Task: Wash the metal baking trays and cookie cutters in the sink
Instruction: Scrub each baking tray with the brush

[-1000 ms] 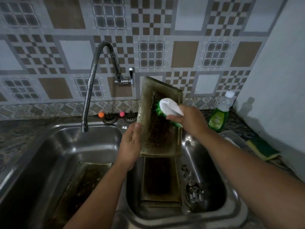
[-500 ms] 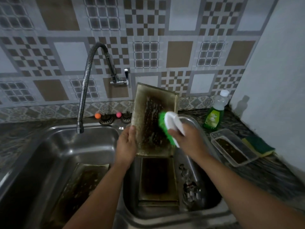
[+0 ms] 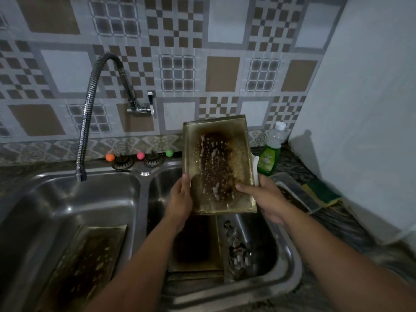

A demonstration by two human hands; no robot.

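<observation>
I hold a stained metal baking tray (image 3: pixel 217 163) upright over the right sink basin, its burnt face with soap flecks towards me. My left hand (image 3: pixel 180 199) grips its left edge. My right hand (image 3: pixel 265 197) holds its right edge, thumb on the face, with the white brush (image 3: pixel 255 170) pinched behind the tray; only its handle shows. Another tray (image 3: pixel 193 244) lies in the right basin beside several cookie cutters (image 3: pixel 238 248). A third dirty tray (image 3: pixel 85 260) lies in the left basin.
A flexible faucet (image 3: pixel 86 113) hangs over the left basin (image 3: pixel 67 199). A green dish soap bottle (image 3: pixel 270 154), a clear plastic container (image 3: pixel 292 194) and a green-yellow sponge (image 3: pixel 319 192) sit on the counter at right. Sink strainers (image 3: pixel 122 162) and coloured stoppers line the back ledge.
My right hand stopped scrubbing the tray's face and moved to its right edge, taking the brush behind it. The tray now faces me squarely.
</observation>
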